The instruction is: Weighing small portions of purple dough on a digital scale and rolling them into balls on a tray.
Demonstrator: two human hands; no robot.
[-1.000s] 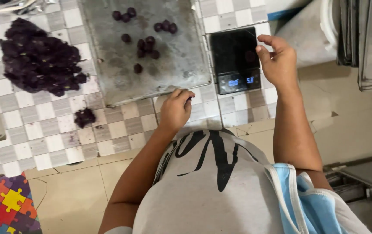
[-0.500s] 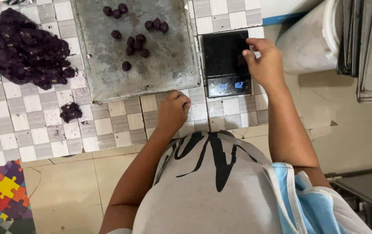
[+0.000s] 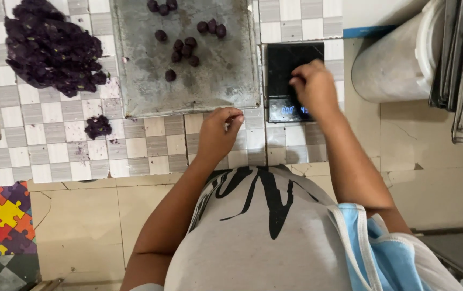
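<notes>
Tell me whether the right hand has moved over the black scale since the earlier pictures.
Yes. The right hand has shifted from the far right corner of the scale inward over its platform, nearer the metal tray.

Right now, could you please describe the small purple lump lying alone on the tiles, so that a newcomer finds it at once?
Start at the grey metal baking tray on the checked tile counter. Just off its lower left corner lies the small loose purple dough clump. Unlike the big purple dough heap and the rolled purple balls, it sits alone, ragged.

The tray [image 3: 188,81] lies on the tiled counter [image 3: 53,156], with small balls [image 3: 185,46] on it. Left of the tray sits the big dough heap [image 3: 51,46], a small lump [image 3: 98,126] before it. Right of the tray stands the scale [image 3: 291,64], the bucket [image 3: 393,64] further right.
</notes>
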